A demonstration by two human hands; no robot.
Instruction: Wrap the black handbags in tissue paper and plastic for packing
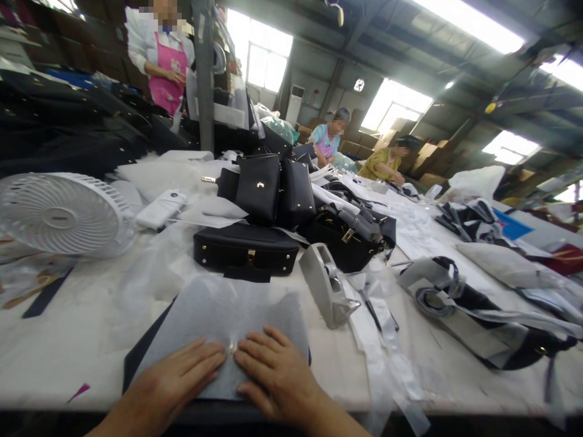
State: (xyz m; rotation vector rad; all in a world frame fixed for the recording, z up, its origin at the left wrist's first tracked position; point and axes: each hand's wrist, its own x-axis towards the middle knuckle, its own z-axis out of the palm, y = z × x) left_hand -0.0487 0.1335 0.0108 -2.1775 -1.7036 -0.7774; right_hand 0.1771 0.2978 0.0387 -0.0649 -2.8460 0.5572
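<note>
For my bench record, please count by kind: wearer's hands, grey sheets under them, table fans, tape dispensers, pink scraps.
Left hand and right hand: 2
Grey sheet: 1
White fan: 1
Tape dispenser: 1
Pink scrap: 1
Total: 6

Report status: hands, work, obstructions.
Left hand, right hand: flat on thin translucent pale-grey sheet. Black piece underneath, edges showing. Grey plastic tape dispenser beside sheet, not on it.
</note>
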